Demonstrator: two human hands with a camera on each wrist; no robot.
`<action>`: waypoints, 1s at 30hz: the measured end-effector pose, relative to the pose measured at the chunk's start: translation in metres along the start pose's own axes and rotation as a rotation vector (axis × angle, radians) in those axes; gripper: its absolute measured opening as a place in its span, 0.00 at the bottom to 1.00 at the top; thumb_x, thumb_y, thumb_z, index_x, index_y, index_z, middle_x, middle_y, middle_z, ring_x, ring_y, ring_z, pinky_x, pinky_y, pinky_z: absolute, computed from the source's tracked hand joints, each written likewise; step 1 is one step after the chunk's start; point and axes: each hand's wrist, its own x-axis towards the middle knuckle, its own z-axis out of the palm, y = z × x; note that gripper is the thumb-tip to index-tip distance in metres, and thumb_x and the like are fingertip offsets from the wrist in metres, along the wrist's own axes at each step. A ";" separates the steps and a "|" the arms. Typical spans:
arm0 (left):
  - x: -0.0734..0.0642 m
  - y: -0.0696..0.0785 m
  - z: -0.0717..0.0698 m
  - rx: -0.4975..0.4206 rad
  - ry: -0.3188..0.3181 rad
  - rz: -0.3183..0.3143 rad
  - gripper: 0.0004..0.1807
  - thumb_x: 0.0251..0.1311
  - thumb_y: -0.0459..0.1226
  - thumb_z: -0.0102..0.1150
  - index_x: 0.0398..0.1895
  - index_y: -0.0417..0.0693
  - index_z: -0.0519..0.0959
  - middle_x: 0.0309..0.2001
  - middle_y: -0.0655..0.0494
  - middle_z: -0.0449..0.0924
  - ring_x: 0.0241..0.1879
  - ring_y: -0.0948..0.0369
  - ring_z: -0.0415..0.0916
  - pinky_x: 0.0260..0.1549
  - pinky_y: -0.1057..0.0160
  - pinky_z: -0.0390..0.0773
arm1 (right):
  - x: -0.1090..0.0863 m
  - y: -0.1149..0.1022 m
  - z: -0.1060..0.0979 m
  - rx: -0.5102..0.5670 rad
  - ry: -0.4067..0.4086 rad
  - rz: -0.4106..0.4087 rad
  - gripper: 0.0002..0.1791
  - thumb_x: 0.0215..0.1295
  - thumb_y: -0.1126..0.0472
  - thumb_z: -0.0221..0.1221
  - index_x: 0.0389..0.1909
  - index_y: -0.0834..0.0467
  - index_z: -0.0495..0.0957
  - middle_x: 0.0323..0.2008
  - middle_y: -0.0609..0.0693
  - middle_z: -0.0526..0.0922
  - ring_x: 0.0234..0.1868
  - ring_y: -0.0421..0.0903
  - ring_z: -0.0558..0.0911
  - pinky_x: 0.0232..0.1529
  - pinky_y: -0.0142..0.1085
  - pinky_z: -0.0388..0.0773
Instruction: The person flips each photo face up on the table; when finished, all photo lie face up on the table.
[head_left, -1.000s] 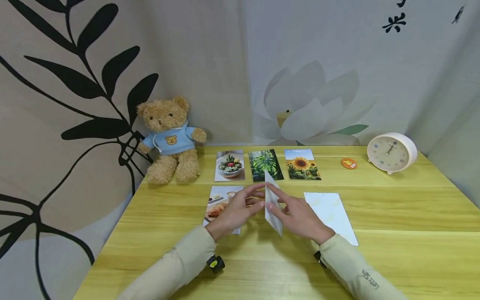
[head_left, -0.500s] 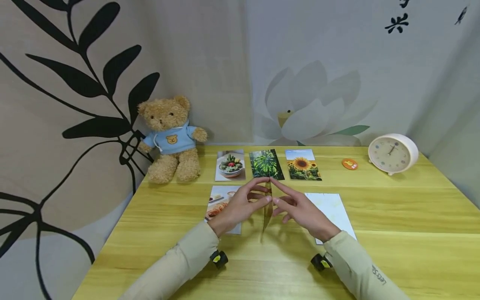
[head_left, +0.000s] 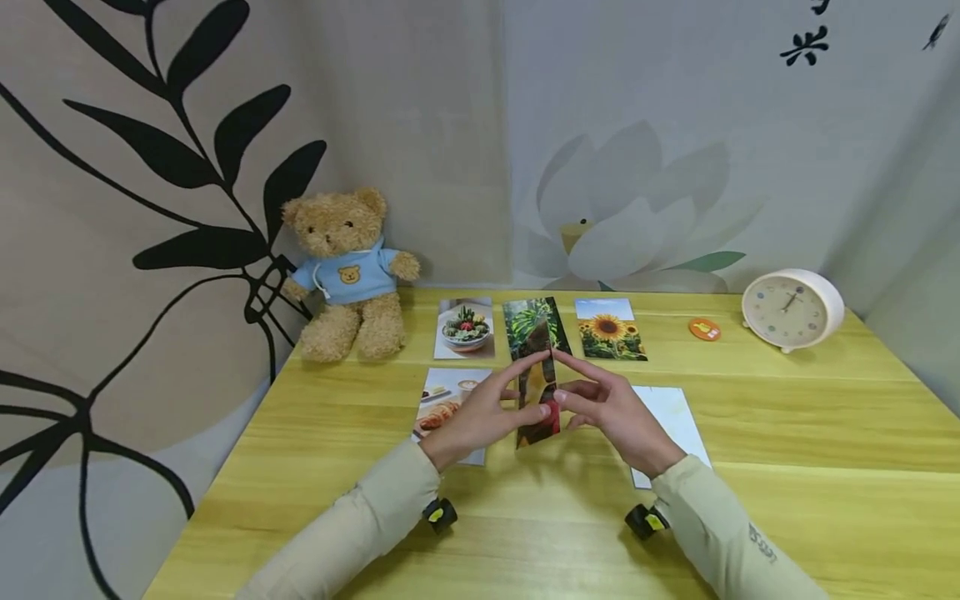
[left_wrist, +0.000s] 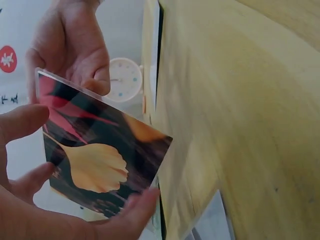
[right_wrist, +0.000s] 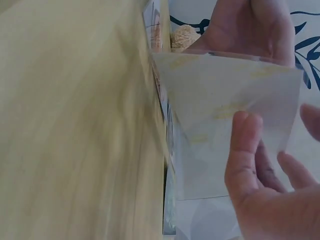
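A photo card [head_left: 536, 392] with an autumn leaf picture stands upright on edge above the table, between both hands. Its printed side, a yellow leaf and red leaf on dark, faces my left hand [head_left: 491, 417]; in the left wrist view the card [left_wrist: 95, 150] is held along its edges by that thumb and fingers. The plain whitish back of the card [right_wrist: 225, 105] shows in the right wrist view, the right thumb lying against it. My right hand [head_left: 611, 412] holds the card's right side with thumb and index finger.
Cards with a succulent bowl [head_left: 463, 329], green leaves [head_left: 525, 317] and sunflowers [head_left: 611, 329] form a back row. A croissant card [head_left: 435, 404] lies partly under the left hand, a white card [head_left: 671, 417] by the right. Teddy bear [head_left: 348, 275], orange disc [head_left: 705, 329] and clock [head_left: 791, 308] stand behind.
The card has turned in the hands: its white back showed to the head view first, then its thin edge, and now its printed side. Both hands stay about the same place.
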 end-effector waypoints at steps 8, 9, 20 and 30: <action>-0.002 -0.002 0.000 0.018 -0.014 -0.035 0.37 0.66 0.50 0.63 0.70 0.94 0.57 0.81 0.66 0.48 0.77 0.43 0.54 0.67 0.28 0.61 | 0.001 0.005 -0.001 0.068 0.020 -0.002 0.35 0.71 0.57 0.61 0.77 0.44 0.61 0.63 0.62 0.75 0.48 0.41 0.84 0.48 0.39 0.84; -0.002 -0.001 0.000 0.025 -0.013 -0.032 0.36 0.66 0.49 0.63 0.70 0.93 0.58 0.81 0.65 0.49 0.77 0.43 0.54 0.67 0.29 0.62 | 0.000 0.006 -0.001 0.071 0.029 -0.005 0.35 0.71 0.58 0.61 0.76 0.44 0.62 0.62 0.60 0.76 0.48 0.41 0.84 0.49 0.40 0.84; -0.004 0.002 -0.001 0.117 0.055 -0.072 0.36 0.64 0.44 0.65 0.75 0.63 0.63 0.79 0.54 0.57 0.73 0.44 0.63 0.63 0.38 0.73 | -0.001 0.012 -0.010 0.073 0.276 -0.102 0.30 0.63 0.66 0.67 0.67 0.58 0.72 0.40 0.36 0.87 0.42 0.36 0.87 0.49 0.34 0.85; -0.010 0.005 -0.010 0.064 0.055 -0.040 0.32 0.67 0.41 0.62 0.74 0.61 0.65 0.80 0.53 0.54 0.75 0.45 0.60 0.59 0.41 0.77 | 0.002 0.015 -0.013 -0.059 0.372 -0.099 0.28 0.60 0.70 0.68 0.62 0.58 0.76 0.47 0.47 0.87 0.36 0.35 0.86 0.41 0.31 0.86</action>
